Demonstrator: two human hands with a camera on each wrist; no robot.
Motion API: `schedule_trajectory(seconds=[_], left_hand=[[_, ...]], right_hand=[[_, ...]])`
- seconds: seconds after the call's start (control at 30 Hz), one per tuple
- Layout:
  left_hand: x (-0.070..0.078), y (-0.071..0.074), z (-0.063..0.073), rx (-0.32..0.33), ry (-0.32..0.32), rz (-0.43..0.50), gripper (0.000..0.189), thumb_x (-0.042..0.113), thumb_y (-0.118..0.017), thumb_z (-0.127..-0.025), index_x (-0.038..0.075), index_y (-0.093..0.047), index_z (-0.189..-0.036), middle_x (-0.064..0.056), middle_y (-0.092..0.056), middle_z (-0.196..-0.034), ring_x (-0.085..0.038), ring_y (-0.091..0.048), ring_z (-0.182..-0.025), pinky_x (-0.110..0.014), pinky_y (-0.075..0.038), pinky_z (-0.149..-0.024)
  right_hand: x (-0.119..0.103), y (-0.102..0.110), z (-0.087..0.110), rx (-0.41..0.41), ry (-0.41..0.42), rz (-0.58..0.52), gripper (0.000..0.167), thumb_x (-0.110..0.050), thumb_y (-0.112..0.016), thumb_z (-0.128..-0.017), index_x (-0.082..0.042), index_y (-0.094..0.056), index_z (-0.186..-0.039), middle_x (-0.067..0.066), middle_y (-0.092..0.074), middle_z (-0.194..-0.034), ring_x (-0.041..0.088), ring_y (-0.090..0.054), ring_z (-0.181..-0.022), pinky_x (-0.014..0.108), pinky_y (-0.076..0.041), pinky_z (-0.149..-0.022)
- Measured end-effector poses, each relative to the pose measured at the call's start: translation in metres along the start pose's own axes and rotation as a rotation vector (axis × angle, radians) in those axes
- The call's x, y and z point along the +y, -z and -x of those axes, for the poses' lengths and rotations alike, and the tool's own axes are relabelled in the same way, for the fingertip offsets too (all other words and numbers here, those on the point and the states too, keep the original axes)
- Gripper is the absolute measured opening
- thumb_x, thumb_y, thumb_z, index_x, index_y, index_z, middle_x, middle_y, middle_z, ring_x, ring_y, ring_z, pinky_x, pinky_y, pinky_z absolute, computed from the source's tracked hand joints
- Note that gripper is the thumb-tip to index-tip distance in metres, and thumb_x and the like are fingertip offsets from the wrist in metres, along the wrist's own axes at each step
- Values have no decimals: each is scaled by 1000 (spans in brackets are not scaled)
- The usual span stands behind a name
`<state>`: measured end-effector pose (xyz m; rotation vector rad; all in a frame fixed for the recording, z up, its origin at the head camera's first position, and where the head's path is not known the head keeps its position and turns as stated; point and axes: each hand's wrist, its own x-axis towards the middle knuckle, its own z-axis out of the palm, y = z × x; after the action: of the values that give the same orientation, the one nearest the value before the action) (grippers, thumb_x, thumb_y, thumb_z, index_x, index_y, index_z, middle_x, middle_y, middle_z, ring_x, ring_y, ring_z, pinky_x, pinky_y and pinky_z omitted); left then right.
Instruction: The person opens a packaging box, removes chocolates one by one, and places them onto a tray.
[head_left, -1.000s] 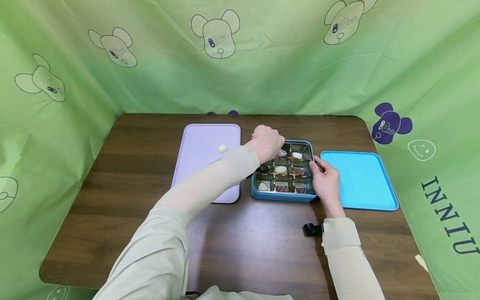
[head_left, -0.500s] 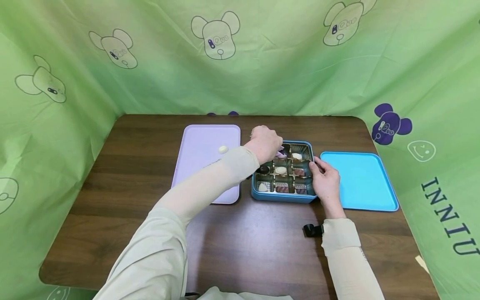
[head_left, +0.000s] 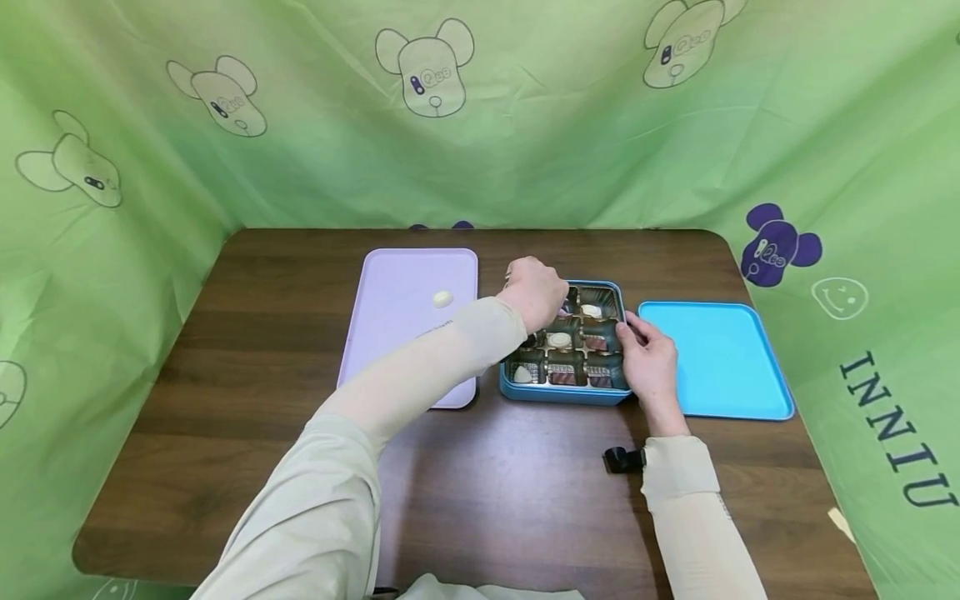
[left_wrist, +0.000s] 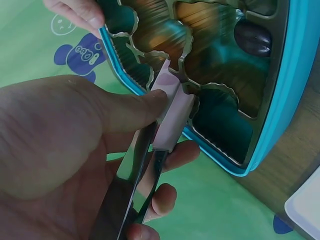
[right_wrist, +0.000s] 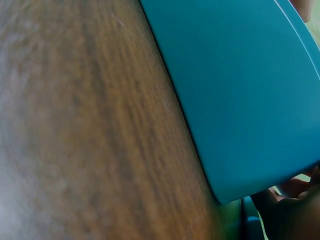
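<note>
While the head view gave the whole table (head_left: 487,508), it hid what the left hand (head_left: 534,293) carried; the left-wrist view supplied the item: tongs (left_wrist: 135,162), metal arms, lilac tips (left_wrist: 175,122), gripped between thumb and curled fingers. The tips lay close together over the cell dividers of the box (head_left: 564,395); whether anything sat between them could not be told. Box: blue, upright on the table between two trays, held at its right side by the right hand (head_left: 651,365), thumb at the rim. Contents, per the head view: a white oval (head_left: 558,340) in the centre cell, other white pieces, and striped brown pieces, one (head_left: 562,377) in the middle cell of the near row. Per the left-wrist view: one glossy dark oval (left_wrist: 252,38), plain there, partly covered by the arm from above. Right-wrist view: the box's outer wall, large, against wood grain; contents out of sight. Left of box: lilac tray (head_left: 397,283), bearing one white piece (head_left: 442,298). Right of box: blue tray (head_left: 716,358). Behind: green cloth (head_left: 525,167), printed with bear heads.
</note>
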<state>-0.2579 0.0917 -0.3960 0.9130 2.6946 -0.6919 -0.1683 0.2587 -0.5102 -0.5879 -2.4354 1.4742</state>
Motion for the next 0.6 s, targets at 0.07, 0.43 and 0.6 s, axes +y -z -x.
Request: schedule_trajectory(seconds=[0.07, 0.43, 0.6], left_hand=[[0, 0, 0, 1, -5, -9, 28, 29, -49, -104, 33, -70, -120, 11, -70, -114, -15, -58, -86, -37, -51, -70], [-2, -2, 2, 46, -22, -27, 27, 28, -47, -104, 34, -71, -116, 12, -69, -108, -13, -54, -81, -34, -47, -63], [-5, 0, 6, 41, -22, -30, 26, 27, -48, -104, 35, -70, -115, 12, -68, -105, -14, -51, -82, -32, -45, -60]], right_hand=[[-1, 0, 0, 0, -1, -4, 45, -34, -57, -104, -8, -60, -141, 15, -65, -132, 8, -62, -102, 10, -45, -76], [-4, 1, 1, 0, -1, -3, 44, -32, -57, -104, -7, -60, -140, 17, -65, -131, 7, -62, -100, 9, -45, -75], [-3, 1, 1, -8, -18, 2, 45, -33, -56, -105, -8, -58, -142, 16, -64, -133, 15, -63, -108, 10, -45, -76]])
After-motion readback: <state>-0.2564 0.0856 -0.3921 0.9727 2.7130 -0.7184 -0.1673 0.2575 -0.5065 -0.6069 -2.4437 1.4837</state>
